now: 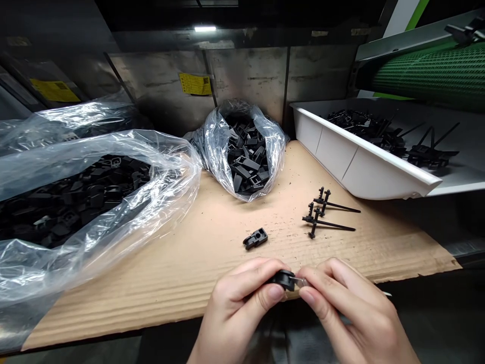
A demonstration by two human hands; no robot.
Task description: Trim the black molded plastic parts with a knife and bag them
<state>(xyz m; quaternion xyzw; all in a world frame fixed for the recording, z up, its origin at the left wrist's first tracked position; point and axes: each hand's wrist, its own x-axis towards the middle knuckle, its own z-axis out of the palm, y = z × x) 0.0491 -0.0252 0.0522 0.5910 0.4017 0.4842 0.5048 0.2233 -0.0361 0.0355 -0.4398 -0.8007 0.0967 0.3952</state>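
My left hand pinches a small black plastic clip between thumb and fingers at the near edge of the cardboard sheet. My right hand meets it from the right, fingertips closed on a small pale piece that touches the clip. Another black clip lies loose on the cardboard just beyond my hands. Two black stemmed plastic parts lie side by side further right.
A small clear bag of black clips stands at the back centre. A large clear bag of black parts fills the left. A white tray with black stemmed parts sits at right, below a green conveyor.
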